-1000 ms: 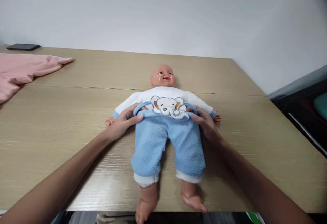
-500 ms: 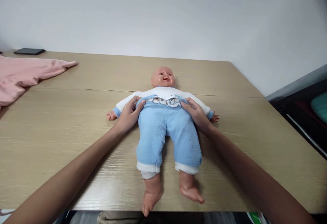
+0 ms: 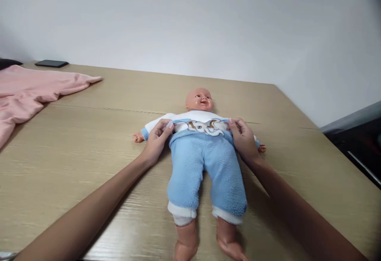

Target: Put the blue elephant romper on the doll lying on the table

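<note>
"What is around your grip?"

"A pale wall (image 3: pixel 178 26) stands far beyond it, and beneath it spreads a wood-grain tabletop (image 3: pixel 74 153)."

"And the doll (image 3: pixel 204 149)?"

"On its back between my hands, head beyond them, feet on my side. Well off to the left of my grip lies a pink cloth (image 3: pixel 29 94). The doll's blue fleece pants (image 3: pixel 187 165) run from just below my fingers toward me; its white top (image 3: pixel 199 115) shows between and beyond them."

"The hands themselves?"

"My left hand (image 3: pixel 158 140) is at one side of the doll's waist, my right hand (image 3: pixel 243 138) at the other. Far past the left one sits a black phone-like device (image 3: pixel 51 63); between the two is an elephant appliqué (image 3: pixel 205 127)."

"How tight?"

"Thumbs closed against fingers, each pinching a blue fabric edge (image 3: pixel 180 121); top's hem or pants' waistband, I can't tell."
</note>
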### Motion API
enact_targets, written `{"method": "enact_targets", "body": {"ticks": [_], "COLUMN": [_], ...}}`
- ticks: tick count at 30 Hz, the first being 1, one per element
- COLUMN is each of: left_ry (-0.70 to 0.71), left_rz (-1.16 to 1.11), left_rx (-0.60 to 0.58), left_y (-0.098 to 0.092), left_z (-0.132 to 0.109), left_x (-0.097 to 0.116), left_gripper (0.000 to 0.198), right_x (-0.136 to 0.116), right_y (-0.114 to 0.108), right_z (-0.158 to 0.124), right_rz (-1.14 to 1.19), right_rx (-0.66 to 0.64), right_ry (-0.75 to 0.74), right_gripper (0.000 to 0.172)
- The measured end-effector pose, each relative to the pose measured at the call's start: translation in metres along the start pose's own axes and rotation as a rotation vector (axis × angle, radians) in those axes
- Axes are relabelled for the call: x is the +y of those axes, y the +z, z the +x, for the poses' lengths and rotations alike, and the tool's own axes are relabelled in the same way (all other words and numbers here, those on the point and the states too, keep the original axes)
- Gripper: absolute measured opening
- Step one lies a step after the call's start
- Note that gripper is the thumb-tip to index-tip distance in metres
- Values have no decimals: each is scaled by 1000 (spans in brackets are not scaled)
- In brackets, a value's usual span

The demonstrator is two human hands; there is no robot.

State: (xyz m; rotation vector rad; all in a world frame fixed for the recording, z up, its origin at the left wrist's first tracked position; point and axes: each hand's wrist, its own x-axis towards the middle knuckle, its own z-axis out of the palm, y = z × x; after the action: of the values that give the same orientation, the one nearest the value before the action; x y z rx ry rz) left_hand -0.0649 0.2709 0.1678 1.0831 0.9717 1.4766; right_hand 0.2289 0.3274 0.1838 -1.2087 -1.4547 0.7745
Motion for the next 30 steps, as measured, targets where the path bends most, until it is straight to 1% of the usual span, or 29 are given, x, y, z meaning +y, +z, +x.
{"method": "enact_targets", "body": {"ticks": [2,3,5,6,7,9,11,14,16,19,21,23,25,27,29,30], "left_ry": [3,3,2,0,-1,-2,1,-2,-7,29,97,166,217,249,264,268], "left_rz": [6,8,8,8,8,1,-17,-40,-38,25,111,176,195,201,214,221], "left_rx": [41,58,81,85,84,76,65,54,48,45,46,38,25,12,1,-3], "left_y": [1,2,3,4,4,4,5,5,4,2,0,-1,-1,0,0,0], "left_z": [0,1,1,1,1,0,0,0,-1,-5,-9,-13,-16,-17,-17,-16], "left_x": [-2,-3,-4,-4,-4,-2,-1,0,0,0,-1,-2,-3,-4,-4,-4], "left_gripper": [42,42,42,43,45,47,47,47,46,35,28,25,23,22,19,19], "right_x": [-8,-15,-35,-47,-60,-83,-101,-116,-120,-123,-122,-118,-112,-104,-95,-92], "right_y": [4,7,13,18,24,39,59,97,125,167,189,206,214,217,215,214], "right_z": [2,2,5,8,12,24,39,60,71,86,95,103,110,114,116,115], "right_rz": [-47,-89,-197,-249,-294,-365,-372,-462,-595,-725,-740,-713,-658,-602,-576,-585], "right_rx": [3,16,24,-2,-61,-236,-387,-596,-767,-1063,-1270,-1431,-1540,-1605,-1620,-1613], "right_ry": [-11,-42,-158,-231,-297,-385,-411,-388,-378,-431,-466,-472,-461,-452,-457,-473], "right_gripper": [40,34,22,17,14,11,13,17,20,28,42,56,59,58,56,52]}}
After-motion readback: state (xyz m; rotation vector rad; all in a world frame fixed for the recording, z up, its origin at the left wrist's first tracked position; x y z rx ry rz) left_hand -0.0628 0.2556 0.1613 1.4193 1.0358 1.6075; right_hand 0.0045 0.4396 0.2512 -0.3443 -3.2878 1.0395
